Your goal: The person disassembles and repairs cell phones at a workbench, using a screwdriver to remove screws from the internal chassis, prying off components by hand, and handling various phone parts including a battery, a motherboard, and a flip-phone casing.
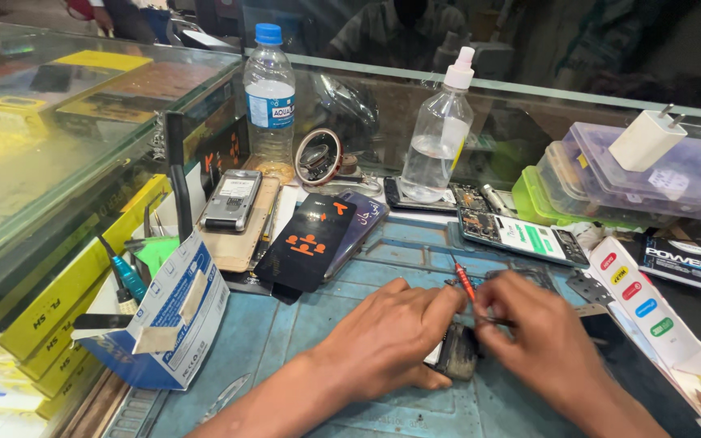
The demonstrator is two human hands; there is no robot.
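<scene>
Left hand (391, 337) curls over small dark part (458, 353) on blue mat (269, 332), pinning it. Right hand (533, 337) pinches red-handled screwdriver (464, 281), tip hidden at part. Step: likely working screw. Next calls for steady part, upright driver.

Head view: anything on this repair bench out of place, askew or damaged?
Yes: a white charger plug lies tilted, prongs up, on the stacked plastic boxes, and an opened phone by the spray bottle shows its bare insides.
</scene>
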